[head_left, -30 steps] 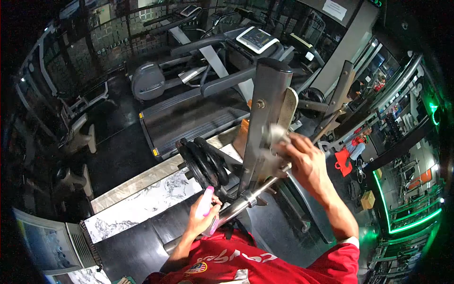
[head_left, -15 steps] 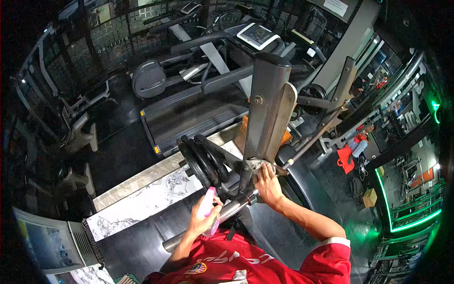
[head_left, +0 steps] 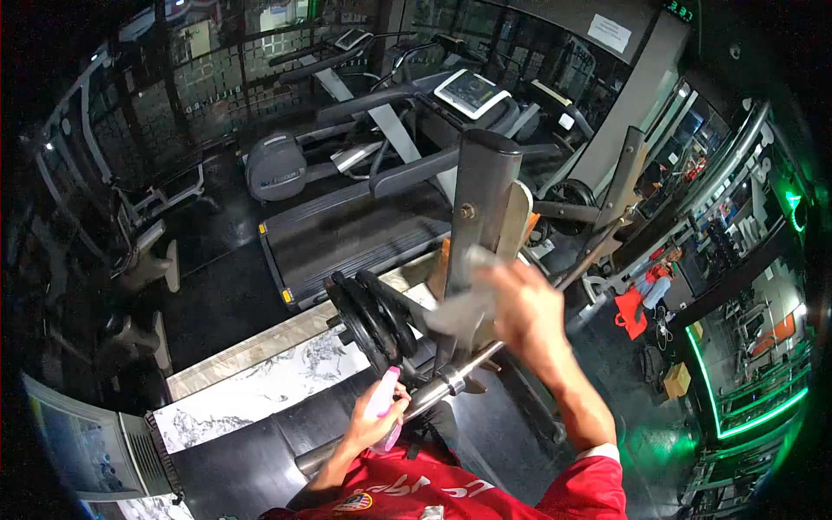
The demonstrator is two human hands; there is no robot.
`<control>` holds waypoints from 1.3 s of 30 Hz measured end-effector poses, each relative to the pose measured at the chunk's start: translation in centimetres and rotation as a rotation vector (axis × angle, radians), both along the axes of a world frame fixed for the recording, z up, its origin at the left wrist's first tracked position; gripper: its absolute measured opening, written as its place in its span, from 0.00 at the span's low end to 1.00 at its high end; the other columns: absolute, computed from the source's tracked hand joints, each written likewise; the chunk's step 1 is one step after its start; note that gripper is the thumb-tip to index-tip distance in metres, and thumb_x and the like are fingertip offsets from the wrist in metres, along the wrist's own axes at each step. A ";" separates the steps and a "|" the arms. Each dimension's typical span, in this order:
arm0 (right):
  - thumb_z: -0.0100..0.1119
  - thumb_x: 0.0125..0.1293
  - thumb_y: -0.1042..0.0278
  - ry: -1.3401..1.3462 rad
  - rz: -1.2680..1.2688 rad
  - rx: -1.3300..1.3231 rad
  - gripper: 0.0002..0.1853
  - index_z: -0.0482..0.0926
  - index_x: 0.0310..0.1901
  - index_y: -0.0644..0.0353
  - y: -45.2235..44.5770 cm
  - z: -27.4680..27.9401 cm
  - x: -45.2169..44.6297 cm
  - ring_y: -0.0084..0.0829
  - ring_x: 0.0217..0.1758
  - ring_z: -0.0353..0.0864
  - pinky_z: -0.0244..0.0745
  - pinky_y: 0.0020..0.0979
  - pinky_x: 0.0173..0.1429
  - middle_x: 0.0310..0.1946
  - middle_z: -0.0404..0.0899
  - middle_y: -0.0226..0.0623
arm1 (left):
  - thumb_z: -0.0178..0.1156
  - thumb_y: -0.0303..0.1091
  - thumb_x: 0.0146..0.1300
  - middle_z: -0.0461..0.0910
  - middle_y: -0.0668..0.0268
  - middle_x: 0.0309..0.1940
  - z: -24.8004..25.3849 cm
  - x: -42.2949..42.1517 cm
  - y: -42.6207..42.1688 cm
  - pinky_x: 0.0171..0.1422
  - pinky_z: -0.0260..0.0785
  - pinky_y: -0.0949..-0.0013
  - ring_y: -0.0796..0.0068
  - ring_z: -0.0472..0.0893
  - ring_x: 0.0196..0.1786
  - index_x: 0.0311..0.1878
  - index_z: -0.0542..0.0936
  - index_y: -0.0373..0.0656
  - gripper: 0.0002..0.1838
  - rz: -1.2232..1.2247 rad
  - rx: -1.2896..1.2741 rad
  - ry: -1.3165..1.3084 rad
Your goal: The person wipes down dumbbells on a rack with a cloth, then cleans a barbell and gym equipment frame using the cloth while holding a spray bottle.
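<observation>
My left hand (head_left: 374,422) is wrapped round a spray bottle (head_left: 382,394) with a pink top, close to the near end of a metal barbell (head_left: 426,398). Higher up, my right hand (head_left: 527,310) grips a greyish cloth (head_left: 459,314), both smeared by motion. The cloth hangs in front of the dark upright post (head_left: 487,173) of a rack and hides part of it. Black weight plates (head_left: 364,312) sit on a peg left of the post, apart from both hands.
Behind the rack stands a treadmill (head_left: 355,234) with a lit console (head_left: 472,93). A marble-patterned ledge (head_left: 251,390) runs along the left. A second rack upright (head_left: 620,178) rises at the right. Farther right, a red bag (head_left: 630,314) and a cardboard box (head_left: 677,381) lie on the floor.
My right hand has lifted off the lower part of the post with the cloth, moving up and right. My left hand keeps the spray bottle in nearly the same place. The view has shifted slightly.
</observation>
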State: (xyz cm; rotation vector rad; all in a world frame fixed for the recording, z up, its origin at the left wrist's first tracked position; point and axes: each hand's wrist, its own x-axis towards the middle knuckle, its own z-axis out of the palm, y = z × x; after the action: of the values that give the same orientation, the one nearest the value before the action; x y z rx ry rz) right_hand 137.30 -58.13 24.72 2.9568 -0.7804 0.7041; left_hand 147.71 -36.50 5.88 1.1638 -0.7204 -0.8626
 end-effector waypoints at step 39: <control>0.50 0.64 0.63 1.329 0.150 -0.401 0.16 0.81 0.51 0.49 -3.9 -24.0 9.7 0.30 0.57 0.75 0.65 0.40 0.53 0.53 0.78 0.28 | 0.57 0.22 0.62 0.77 0.62 0.39 0.4 1.0 2.4 0.33 0.74 0.75 0.80 0.78 0.28 0.48 0.71 0.35 0.11 0.181 0.020 0.147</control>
State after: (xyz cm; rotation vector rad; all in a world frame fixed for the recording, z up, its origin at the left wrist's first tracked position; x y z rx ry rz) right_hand 146.98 -62.07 0.72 2.3109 -0.2184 -0.9464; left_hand 148.67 -34.09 6.28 1.1516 -0.4792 -0.7951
